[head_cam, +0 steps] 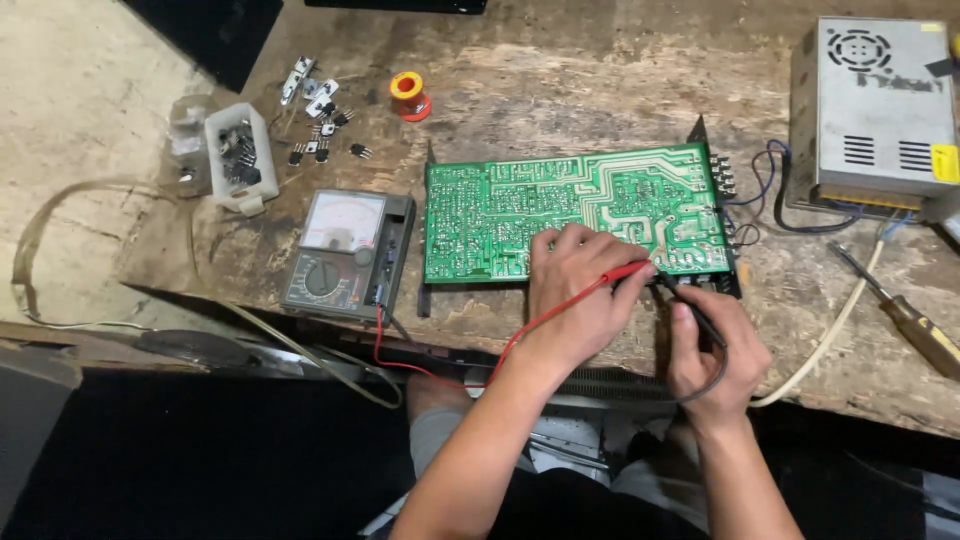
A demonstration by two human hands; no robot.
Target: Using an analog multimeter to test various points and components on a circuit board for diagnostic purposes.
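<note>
Both hands grip probes: left hand pinches the red probe, right hand the black probe, testing the board mid-frame; next I must read the meter.

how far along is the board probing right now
Set up already: the analog multimeter sits beside the green circuit board, which lies solder side up, with leads running to the hands. In hand: the left hand holds the red probe and the right hand the black probe, both tips near the board's lower right corner. Left: most of the board lies away from the probes; the loose transistors lie aside.
</note>
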